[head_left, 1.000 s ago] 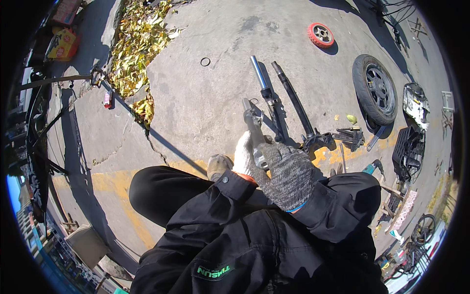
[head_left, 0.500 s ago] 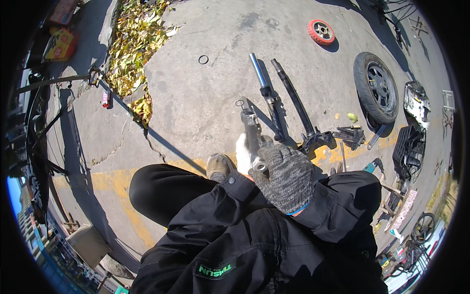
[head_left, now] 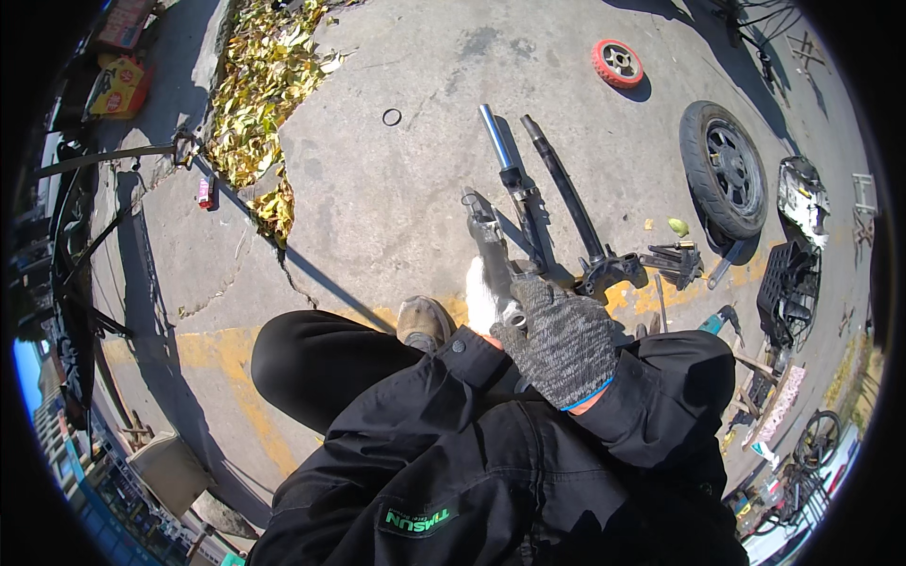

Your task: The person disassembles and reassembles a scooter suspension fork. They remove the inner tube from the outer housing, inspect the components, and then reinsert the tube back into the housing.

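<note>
My left hand (head_left: 479,292), in a white glove, is wrapped round a grey metal fork leg (head_left: 489,238) from its left side. Most of its fingers are hidden behind the part. In a grey knitted glove with a blue cuff edge, my right hand (head_left: 569,347) closes on the near end of the same leg, where a round opening shows. The leg points away from me, its lug at the far end. Just beyond on the ground lie a fork tube (head_left: 496,137) with a shiny upper section and a black steering stem (head_left: 569,193) with its clamp.
A black ring (head_left: 392,117) lies on the concrete. To the right are a red-rimmed wheel (head_left: 618,63), a tyred wheel (head_left: 725,170), several metal parts (head_left: 675,262) and a teal-handled tool (head_left: 719,319). Dry leaves (head_left: 260,104) fill a strip at the left.
Both hands and the fork leg have shifted slightly to the right. The leg's far end has tilted a little, and both hands keep their hold.
</note>
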The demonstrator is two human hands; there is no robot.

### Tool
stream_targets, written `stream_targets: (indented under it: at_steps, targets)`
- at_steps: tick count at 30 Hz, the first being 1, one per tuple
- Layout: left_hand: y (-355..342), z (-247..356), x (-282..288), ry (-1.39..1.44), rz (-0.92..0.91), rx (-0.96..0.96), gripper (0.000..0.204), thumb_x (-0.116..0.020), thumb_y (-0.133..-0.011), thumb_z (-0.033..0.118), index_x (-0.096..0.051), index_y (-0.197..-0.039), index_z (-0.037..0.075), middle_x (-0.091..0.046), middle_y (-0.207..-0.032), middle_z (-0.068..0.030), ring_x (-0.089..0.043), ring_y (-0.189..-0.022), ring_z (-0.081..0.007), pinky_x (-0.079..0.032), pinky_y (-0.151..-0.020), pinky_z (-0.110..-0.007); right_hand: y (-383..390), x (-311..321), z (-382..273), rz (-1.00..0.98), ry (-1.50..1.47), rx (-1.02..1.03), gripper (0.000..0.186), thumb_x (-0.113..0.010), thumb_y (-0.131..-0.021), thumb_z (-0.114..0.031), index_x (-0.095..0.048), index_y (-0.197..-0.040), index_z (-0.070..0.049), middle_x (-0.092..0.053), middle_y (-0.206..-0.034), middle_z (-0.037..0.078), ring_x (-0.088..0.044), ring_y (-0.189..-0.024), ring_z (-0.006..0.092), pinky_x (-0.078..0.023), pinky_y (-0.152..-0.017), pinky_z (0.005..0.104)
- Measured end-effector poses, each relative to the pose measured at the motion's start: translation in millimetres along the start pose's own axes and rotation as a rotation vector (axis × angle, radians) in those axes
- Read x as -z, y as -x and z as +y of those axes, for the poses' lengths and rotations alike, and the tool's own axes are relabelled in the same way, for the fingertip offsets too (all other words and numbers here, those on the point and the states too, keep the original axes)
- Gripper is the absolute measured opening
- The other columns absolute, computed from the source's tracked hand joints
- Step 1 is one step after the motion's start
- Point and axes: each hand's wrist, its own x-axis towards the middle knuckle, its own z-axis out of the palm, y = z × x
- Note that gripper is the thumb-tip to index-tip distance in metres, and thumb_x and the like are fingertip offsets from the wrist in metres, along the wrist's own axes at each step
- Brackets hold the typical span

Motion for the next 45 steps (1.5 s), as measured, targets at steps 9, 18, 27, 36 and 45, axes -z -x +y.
stream_targets:
  at_steps: [9,18,27,36,45]
  targets:
    - [-13,-5,14,0.241,-0.397,-0.047,0.041,-0.040,-0.103,0.043,-0.054,-0.116,0.007,-0.059,-0.105,-0.0128,-0.064,-0.093,-0.0273,-0.055,-0.080,-0.043,-5,-3,4,0.113,-0.143,-0.001,0.047,-0.080,-0.078,-0.027,-0.062,-0.112,-0.002,-0.069,-0.096,0.019,-0.070,-0.084,0.0334,-0.055,-0.075,0.0415]
    - [-15,2,15,-0.004,-0.314,-0.161,0.034,-0.046,-0.103,0.039,-0.054,-0.113,0.008,-0.059,-0.098,-0.0075,-0.062,-0.089,-0.0226,-0.053,-0.074,-0.036,-6,-5,3,0.142,-0.128,0.044,0.043,-0.081,-0.077,-0.030,-0.064,-0.106,-0.002,-0.069,-0.091,0.016,-0.070,-0.078,0.0321,-0.056,-0.069,0.0403]
    - [-13,0,1,0.172,-0.128,-0.072,0.038,-0.043,-0.101,0.043,-0.055,-0.104,0.007,-0.061,-0.093,-0.0118,-0.064,-0.083,-0.0265,-0.055,-0.072,-0.041,-10,-2,3,0.156,-0.151,0.045,0.044,-0.081,-0.078,-0.030,-0.062,-0.107,-0.002,-0.069,-0.090,0.016,-0.070,-0.079,0.0313,-0.057,-0.070,0.0391]
    - [-18,4,-10,0.161,0.033,-0.053,0.037,-0.050,-0.098,0.049,-0.057,-0.102,0.013,-0.061,-0.087,-0.0074,-0.064,-0.080,-0.0262,-0.054,-0.075,-0.044,-13,0,2,0.166,-0.127,0.011,0.047,-0.082,-0.078,-0.024,-0.060,-0.110,0.002,-0.069,-0.089,0.019,-0.071,-0.080,0.0290,-0.057,-0.071,0.0351]
    - [-21,23,-8,-0.181,0.047,0.030,0.037,-0.058,-0.095,0.038,-0.051,-0.115,0.007,-0.057,-0.095,-0.0138,-0.059,-0.081,-0.0248,-0.052,-0.072,-0.042,2,3,3,0.050,0.151,0.089,0.047,-0.067,-0.086,-0.038,-0.061,-0.109,0.003,-0.069,-0.083,0.017,-0.071,-0.076,0.0290,-0.056,-0.065,0.0387]
